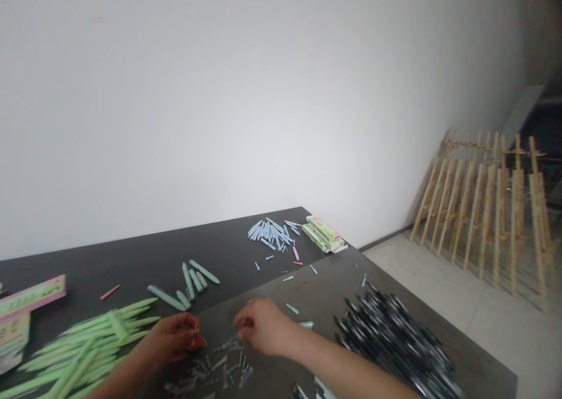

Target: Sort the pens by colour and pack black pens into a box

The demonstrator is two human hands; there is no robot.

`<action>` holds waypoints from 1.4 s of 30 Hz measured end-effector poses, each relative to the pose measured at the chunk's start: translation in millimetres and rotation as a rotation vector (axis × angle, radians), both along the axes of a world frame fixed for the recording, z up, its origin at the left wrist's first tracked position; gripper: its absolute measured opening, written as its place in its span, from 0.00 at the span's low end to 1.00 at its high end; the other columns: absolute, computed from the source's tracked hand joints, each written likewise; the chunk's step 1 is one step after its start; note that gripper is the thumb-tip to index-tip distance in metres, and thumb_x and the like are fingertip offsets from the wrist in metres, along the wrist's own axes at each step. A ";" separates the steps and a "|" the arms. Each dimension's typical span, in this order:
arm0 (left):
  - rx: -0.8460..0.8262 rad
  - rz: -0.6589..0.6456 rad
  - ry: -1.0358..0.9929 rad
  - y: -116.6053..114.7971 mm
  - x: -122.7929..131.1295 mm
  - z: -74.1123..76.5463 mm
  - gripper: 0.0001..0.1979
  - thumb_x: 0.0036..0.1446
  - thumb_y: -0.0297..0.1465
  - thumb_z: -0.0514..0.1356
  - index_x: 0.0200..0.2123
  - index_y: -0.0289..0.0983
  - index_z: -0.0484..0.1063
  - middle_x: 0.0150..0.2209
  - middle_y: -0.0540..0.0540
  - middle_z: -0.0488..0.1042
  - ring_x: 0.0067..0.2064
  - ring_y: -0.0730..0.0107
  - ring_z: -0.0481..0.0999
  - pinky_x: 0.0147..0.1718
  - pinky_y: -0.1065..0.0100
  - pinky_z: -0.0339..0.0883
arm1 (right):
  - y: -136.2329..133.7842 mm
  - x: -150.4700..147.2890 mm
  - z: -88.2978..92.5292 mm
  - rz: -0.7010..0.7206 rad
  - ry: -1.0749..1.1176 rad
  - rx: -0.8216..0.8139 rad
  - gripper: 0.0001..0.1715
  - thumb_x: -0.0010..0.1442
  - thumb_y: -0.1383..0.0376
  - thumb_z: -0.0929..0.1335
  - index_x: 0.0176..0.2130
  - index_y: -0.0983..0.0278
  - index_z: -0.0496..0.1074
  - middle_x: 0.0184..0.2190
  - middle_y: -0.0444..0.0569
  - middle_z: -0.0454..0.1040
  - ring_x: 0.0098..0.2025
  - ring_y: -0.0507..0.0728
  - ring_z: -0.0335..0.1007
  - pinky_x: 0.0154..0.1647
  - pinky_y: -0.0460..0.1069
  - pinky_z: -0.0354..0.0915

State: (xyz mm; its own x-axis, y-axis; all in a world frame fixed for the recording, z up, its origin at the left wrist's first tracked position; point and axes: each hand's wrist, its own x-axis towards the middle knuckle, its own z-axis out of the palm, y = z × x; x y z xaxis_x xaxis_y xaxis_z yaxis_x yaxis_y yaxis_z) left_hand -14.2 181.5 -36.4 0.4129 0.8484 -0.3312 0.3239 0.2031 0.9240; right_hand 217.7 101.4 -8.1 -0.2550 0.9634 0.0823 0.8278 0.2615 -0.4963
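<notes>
My left hand point(179, 336) is at the right end of a heap of light green pen barrels point(83, 346), its fingertips curled together. Something reddish shows at the fingertips, but I cannot tell whether it is a small part or skin. To its right, my right hand point(263, 327) hovers low over the table with bent, pinched fingers; what is between them, if anything, is hidden. Below and between both hands lie scattered small clear plastic pieces point(223, 364). Just beyond my left hand rest several grey-green pen barrels point(193, 282).
A pile of black pens point(390, 334) lies right of my forearm. Farther back are pale blue pen parts point(270, 232) and small printed boxes point(324, 234). More boxes point(33, 299) and a red piece point(109, 292) are at left. Wooden easels point(487, 205) lean against the wall.
</notes>
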 end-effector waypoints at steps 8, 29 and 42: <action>0.005 0.020 0.017 -5.1 3.6 4.2 0.21 0.31 0.47 0.67 0.25 0.39 0.67 0.26 0.43 0.78 0.32 0.58 0.77 0.27 0.66 0.64 | 69.0 89.4 6.1 -0.496 -0.210 -0.049 0.16 0.50 0.73 0.68 0.41 0.70 0.75 0.45 0.63 0.72 0.48 0.63 0.68 0.44 0.50 0.62; -0.008 -0.016 -0.119 -14.6 31.0 9.6 0.29 0.24 0.57 0.66 0.20 0.40 0.64 0.24 0.47 0.75 0.37 0.60 0.76 0.32 0.68 0.64 | -19.5 -24.9 -15.3 0.032 0.095 -0.011 0.10 0.55 0.66 0.66 0.36 0.60 0.77 0.34 0.46 0.76 0.36 0.52 0.70 0.34 0.43 0.59; 0.105 -0.108 -0.134 -16.7 24.7 -2.1 0.25 0.36 0.56 0.63 0.22 0.40 0.65 0.32 0.44 0.79 0.35 0.64 0.74 0.33 0.69 0.61 | 46.5 107.8 -15.4 -0.415 -0.131 -0.010 0.12 0.50 0.72 0.69 0.38 0.65 0.76 0.35 0.51 0.75 0.40 0.54 0.70 0.40 0.45 0.58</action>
State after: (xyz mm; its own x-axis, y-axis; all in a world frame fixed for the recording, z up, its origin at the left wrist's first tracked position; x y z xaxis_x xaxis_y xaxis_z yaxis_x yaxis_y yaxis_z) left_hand 10.6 164.8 -38.5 0.5380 0.8236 -0.1794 0.2114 0.0742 0.9746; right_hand 325.5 147.9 -23.5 0.1463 0.9871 0.0656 0.9179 -0.1107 -0.3811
